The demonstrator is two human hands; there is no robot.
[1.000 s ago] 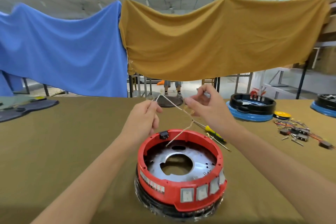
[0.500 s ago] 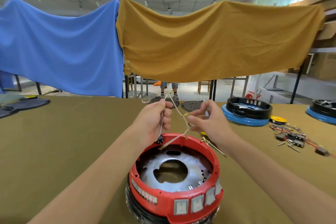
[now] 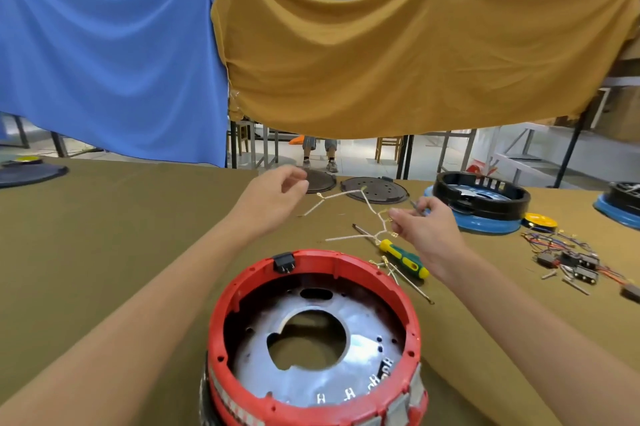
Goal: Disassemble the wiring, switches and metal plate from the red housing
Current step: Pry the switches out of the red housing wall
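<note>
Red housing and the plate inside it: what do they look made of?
The red housing looks like moulded plastic: uniform red colour, dull sheen, moulded ribs and screw holes along its rim. The plate looks like bare sheet metal, probably steel or aluminium: silvery, reflecting the ceiling light, with punched holes and smudges.

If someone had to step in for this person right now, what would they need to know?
Left hand: open, holding nothing, raised over the table.
Right hand: fingers pinch the white wire bundle, which hangs clear of the red housing.
Done: this white wiring is out. Beside the housing lie a screwdriver and loose metal bits; further right, a pile of wires and switches.
Left: the black switch on the housing's far rim, the metal plate inside, and the buttons along the near rim.
</note>
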